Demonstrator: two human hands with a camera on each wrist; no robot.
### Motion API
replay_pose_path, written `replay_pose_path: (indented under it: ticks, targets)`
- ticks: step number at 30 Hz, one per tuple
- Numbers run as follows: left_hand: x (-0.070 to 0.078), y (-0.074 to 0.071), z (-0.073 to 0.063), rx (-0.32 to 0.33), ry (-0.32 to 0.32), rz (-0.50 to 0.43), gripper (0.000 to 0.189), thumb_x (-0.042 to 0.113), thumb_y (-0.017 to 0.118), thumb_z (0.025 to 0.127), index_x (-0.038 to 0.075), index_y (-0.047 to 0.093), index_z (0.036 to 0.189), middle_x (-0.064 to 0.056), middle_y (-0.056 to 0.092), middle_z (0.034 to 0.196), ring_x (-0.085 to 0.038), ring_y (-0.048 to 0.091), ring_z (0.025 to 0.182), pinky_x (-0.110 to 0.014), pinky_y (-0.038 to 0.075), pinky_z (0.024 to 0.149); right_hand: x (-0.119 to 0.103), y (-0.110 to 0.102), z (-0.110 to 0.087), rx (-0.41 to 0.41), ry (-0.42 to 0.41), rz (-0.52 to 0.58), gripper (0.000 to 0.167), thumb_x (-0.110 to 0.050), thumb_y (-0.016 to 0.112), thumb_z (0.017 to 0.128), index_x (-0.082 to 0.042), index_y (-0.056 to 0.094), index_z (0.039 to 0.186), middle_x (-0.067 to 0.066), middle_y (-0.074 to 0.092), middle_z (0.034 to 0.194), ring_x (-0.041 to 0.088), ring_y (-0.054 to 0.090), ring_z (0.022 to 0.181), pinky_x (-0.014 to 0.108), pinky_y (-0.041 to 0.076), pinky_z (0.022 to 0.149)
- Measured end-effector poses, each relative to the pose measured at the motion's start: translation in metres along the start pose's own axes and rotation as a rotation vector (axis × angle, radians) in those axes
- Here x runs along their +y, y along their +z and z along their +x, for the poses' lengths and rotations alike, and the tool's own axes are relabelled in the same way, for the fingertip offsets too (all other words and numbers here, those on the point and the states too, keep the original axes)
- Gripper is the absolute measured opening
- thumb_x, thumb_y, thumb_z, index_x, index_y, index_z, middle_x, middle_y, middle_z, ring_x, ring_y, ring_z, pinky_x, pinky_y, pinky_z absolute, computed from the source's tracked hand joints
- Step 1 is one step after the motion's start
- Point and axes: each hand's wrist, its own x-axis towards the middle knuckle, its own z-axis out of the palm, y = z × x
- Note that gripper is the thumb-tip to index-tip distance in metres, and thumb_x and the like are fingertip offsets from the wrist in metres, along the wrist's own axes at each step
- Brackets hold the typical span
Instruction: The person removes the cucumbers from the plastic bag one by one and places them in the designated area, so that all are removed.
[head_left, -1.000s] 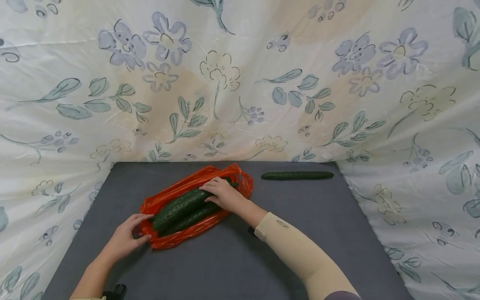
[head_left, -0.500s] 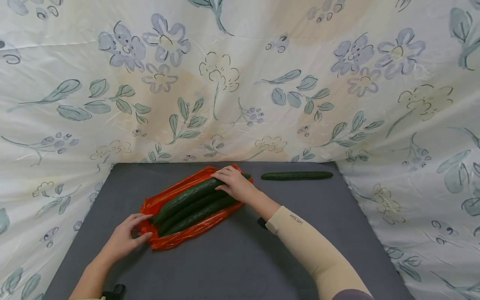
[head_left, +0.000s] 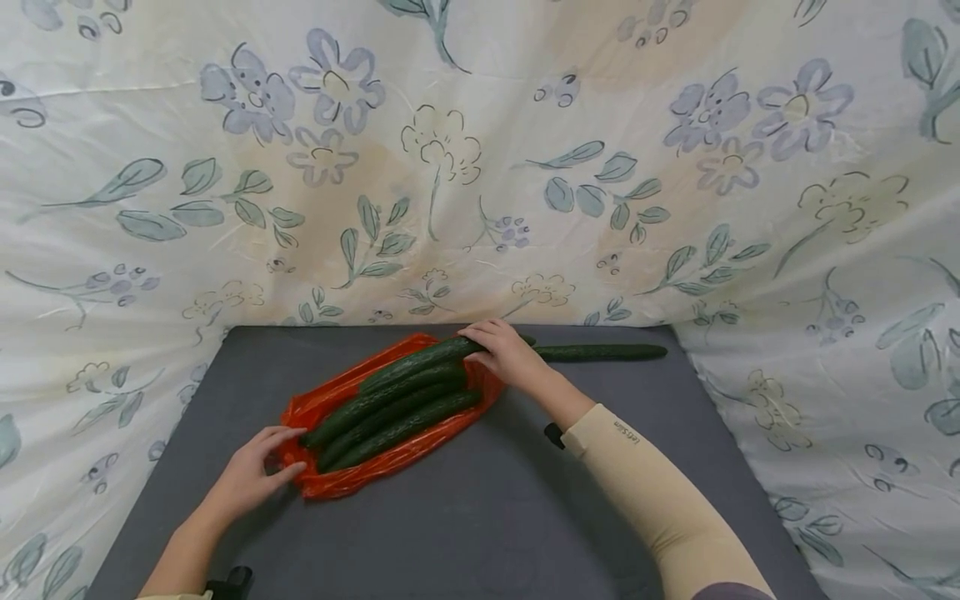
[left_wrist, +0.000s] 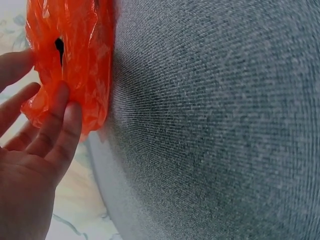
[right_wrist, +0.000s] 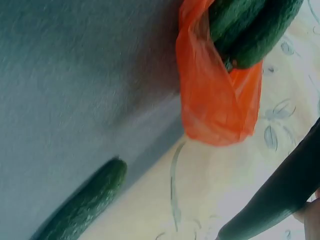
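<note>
In the head view, my right hand [head_left: 512, 357] grips a long dark green cucumber [head_left: 420, 360] near its far end, over the open orange-red plastic bag [head_left: 330, 486]. The right wrist view shows this gripped cucumber [right_wrist: 280, 195] apart from the bag [right_wrist: 212, 110], with only a bit of my fingers visible. Several more cucumbers [head_left: 408, 427] lie side by side in the bag. At the bag's near left end rests my left hand [head_left: 243, 475], its thumb and fingers spread and touching the plastic. Up close, its fairly straight fingers lie against the bag [left_wrist: 85, 65].
A single cucumber [head_left: 607, 352] lies on the grey table [head_left: 465, 533] at the back right, just beyond my right hand. Floral cloth [head_left: 480, 192] hangs behind the table and along both sides.
My right hand has moved right and away from me, drawing the gripped cucumber along the bag and uncovering others beneath. My left hand stays at the bag's end.
</note>
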Motion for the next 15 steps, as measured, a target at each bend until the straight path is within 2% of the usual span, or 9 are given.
replay_pose_path:
  ticks: [7, 15]
  targets:
    - [0.0, 0.003, -0.001, -0.011, -0.003, -0.01, 0.051, 0.022, 0.083, 0.085, 0.007, 0.066, 0.13, -0.014, 0.061, 0.125, -0.021, 0.064, 0.092, -0.028, 0.057, 0.075, 0.015, -0.012, -0.009, 0.025, 0.059, 0.001, 0.046, -0.011, 0.073, 0.093, -0.007, 0.062, 0.137, 0.01, 0.064, 0.133, 0.028, 0.056, 0.121, 0.044, 0.049, 0.1]
    - [0.001, 0.004, -0.002, -0.004, -0.007, -0.008, 0.052, 0.019, 0.084, 0.083, 0.006, 0.066, 0.129, -0.014, 0.062, 0.124, -0.019, 0.063, 0.09, -0.027, 0.056, 0.073, 0.031, -0.021, -0.023, 0.056, 0.096, 0.001, 0.048, -0.012, 0.075, 0.091, -0.008, 0.063, 0.137, 0.011, 0.066, 0.128, 0.027, 0.057, 0.117, 0.042, 0.052, 0.095]
